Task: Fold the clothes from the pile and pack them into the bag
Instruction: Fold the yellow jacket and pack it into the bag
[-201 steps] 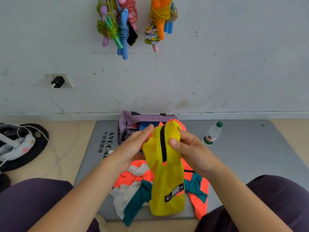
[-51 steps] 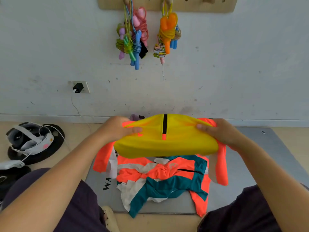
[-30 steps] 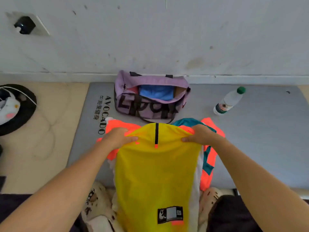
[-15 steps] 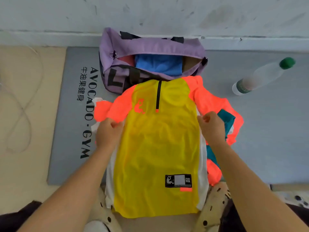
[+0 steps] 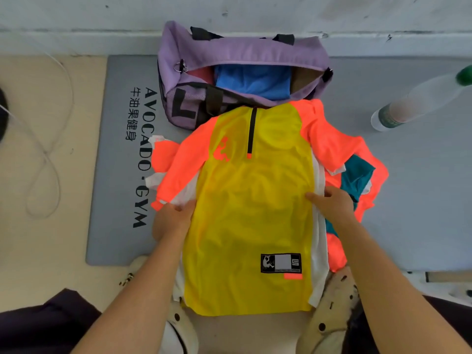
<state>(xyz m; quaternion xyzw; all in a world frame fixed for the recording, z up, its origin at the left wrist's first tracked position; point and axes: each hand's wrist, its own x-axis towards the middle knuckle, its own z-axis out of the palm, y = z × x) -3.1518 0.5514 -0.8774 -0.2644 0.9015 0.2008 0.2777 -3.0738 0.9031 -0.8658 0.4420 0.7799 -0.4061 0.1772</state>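
- Yellow jersey (image 5: 250, 213) with orange sleeves and a short black zip lies spread flat, front up, on the grey mat (image 5: 413, 187); its collar reaches the near side of the purple bag (image 5: 237, 54) and its hem hangs past the mat's near edge, over the person's pale shoes (image 5: 329, 310).
- Left hand (image 5: 171, 219) has its fingers curled round the jersey's left side edge at about mid-height; its grip is closed on the fabric.
- Right hand (image 5: 332, 204) pinches the right side edge at about the same height, thumb on the yellow panel.
- Orange and teal clothes (image 5: 357, 177) lie bunched under and to the right of the jersey.
- Purple bag stands open, with a blue garment (image 5: 252, 81) inside.
- Water bottle (image 5: 419, 98) with a green cap lies on the mat, well to the right of the bag.
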